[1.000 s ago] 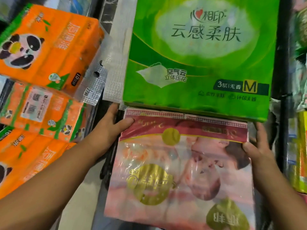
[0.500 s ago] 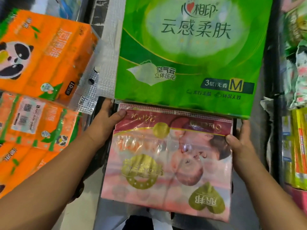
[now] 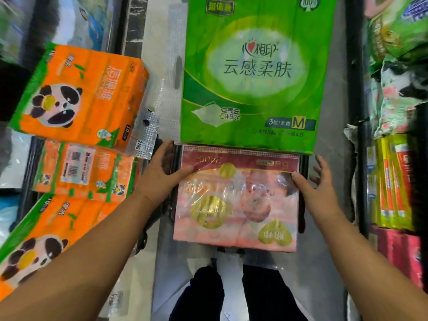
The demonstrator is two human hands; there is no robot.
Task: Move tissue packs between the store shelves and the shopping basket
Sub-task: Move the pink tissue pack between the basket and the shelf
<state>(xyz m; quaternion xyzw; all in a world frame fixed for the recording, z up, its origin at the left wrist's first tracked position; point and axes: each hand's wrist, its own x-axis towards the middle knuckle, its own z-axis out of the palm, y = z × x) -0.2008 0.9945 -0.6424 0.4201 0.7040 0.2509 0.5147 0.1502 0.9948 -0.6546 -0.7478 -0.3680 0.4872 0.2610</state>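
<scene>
**Pink pack at the basket, both hands loose on its flanks**

Here's the pink pack (image 3: 236, 200), flat side up, sitting low between the dark rims of the basket (image 3: 303, 195); whether it rests on the bottom I cannot tell. The left hand (image 3: 159, 179) lies along its left edge, thumb laid over the near corner of the top face and fingers straight beside the pack. No curl round it that I can see. The right hand (image 3: 319, 188) is looser: its thumb tip touches the right edge and the fingers are splayed wide, clear of the wrap.

How will it handle? I'd say light and soft. It's a bundle of tissues under glossy film (that film is crinkled and shiny, so likely slick), and it should give under a squeeze rather than break. The short sides look the best hold, palms pressing in with thumbs over the top, because the film offers little to pinch.

Room is tight. The green pack (image 3: 252, 77) butts against the far edge, and the basket rims run just beside both flanks, so up and toward the person looks the freest way out. Orange packs (image 3: 81, 96) crowd the left shelves, with one corner just beside the left fingers. Yellow packs (image 3: 393, 181) line the right, near the splayed hand but apart from it
</scene>
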